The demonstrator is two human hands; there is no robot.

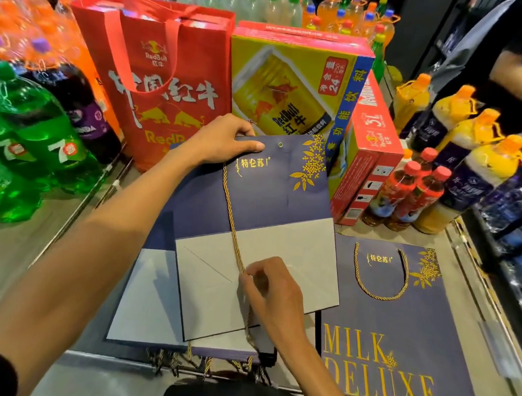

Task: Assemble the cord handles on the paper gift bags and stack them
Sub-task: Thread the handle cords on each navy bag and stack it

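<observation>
**A:** Right fingers (pixel 248 279) pinching the gold cord (pixel 232 223) low on the flat navy gift bag (pixel 284 199), left fingers (pixel 251 146) gripping its top edge over the table stack (pixel 142 298). Risks?

**B:** A hard tug could yank the threaded end out, or the tip could miss the open eyelet (pixel 280 144). Bag's folded, so empty; the Red Bull tote (pixel 157 74) looks to have boxes inside.

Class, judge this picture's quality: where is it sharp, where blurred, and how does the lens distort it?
Head view: the blue bag and gold cord, held by the left hand and right hand, are sharp; the orange bottles top left and another person's arm top right are smeared; the wide lens stretches the left forearm.
</observation>
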